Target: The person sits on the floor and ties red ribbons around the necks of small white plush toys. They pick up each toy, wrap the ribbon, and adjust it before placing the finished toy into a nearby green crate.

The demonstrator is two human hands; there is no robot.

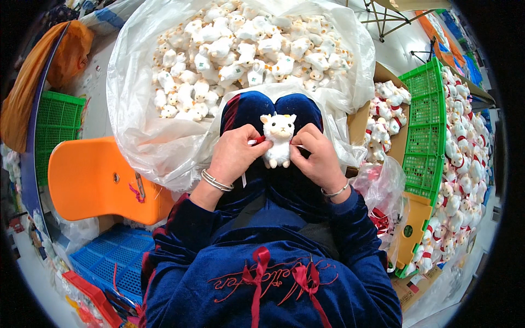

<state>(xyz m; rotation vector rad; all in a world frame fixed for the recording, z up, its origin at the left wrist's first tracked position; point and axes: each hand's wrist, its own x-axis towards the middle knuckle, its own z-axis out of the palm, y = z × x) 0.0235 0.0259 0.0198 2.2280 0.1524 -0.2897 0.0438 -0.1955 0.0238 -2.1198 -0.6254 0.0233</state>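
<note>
A small white plush sheep with cream ears and feet sits upright above my knees, its face toward me. On its left side my left hand is closed, thumb and forefinger pinching a red ribbon against the toy. A narrow white strip hangs below that hand. My right hand is closed at the toy's other side, its fingertips pressed to the body; what they pinch is mostly hidden. Beyond my knees, a large translucent plastic bag lies spread around a heap of similar white plush toys.
At left stands an orange chair with a small cutting tool on it. A blue crate is below. On the right are a cardboard box of toys, a clear bag with red ribbons, and a green crate beside many ribboned toys.
</note>
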